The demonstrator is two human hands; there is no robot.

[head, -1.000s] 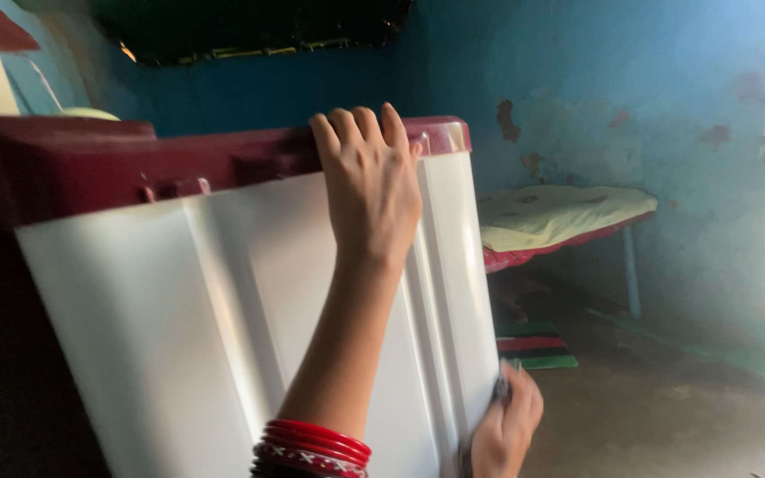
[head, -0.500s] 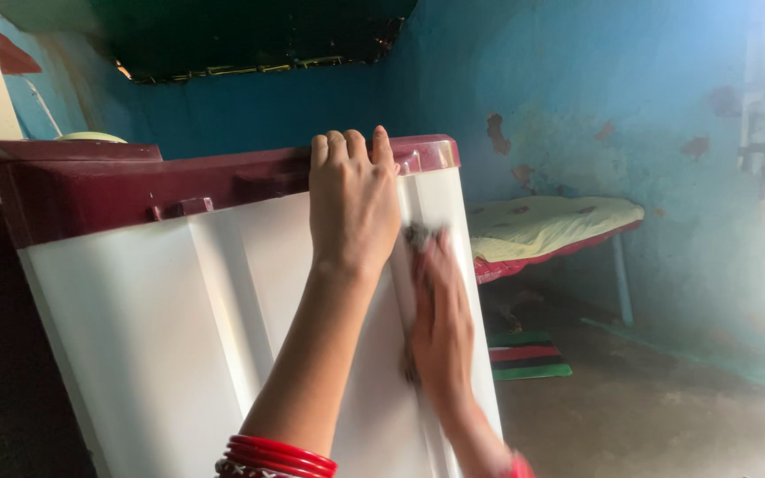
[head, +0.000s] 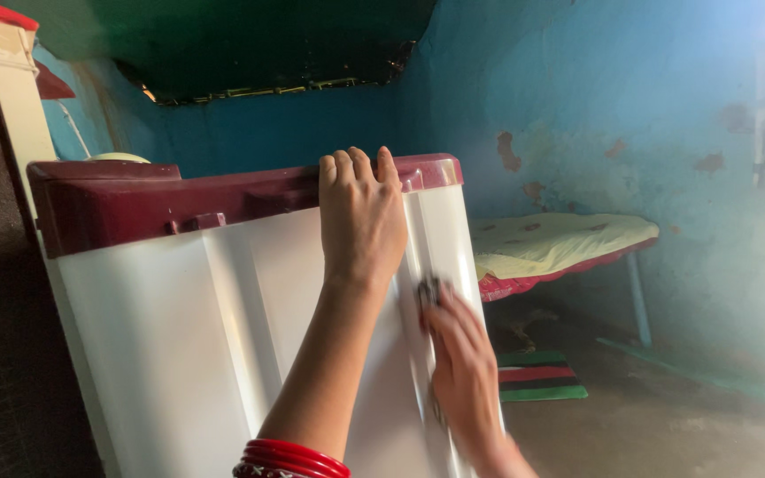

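Note:
A white washing machine (head: pixel 179 336) with a maroon top (head: pixel 179 199) stands tilted in front of me. My left hand (head: pixel 360 221) grips the top edge near the right corner, fingers curled over the maroon rim; red bangles (head: pixel 289 458) sit on that wrist. My right hand (head: pixel 464 367), blurred with motion, presses against the machine's right side edge below the left hand. It holds a small dark scrubber (head: pixel 428 290) against the white panel.
A cot with a yellow sheet (head: pixel 560 239) stands against the blue wall (head: pixel 622 106) at the right. A red, black and green striped mat (head: pixel 537 376) lies on the floor under it. A white post (head: pixel 11 88) rises at the left.
My right hand swept up the machine's side edge from the bottom, then slid a little lower again. My left hand kept its grip on the top.

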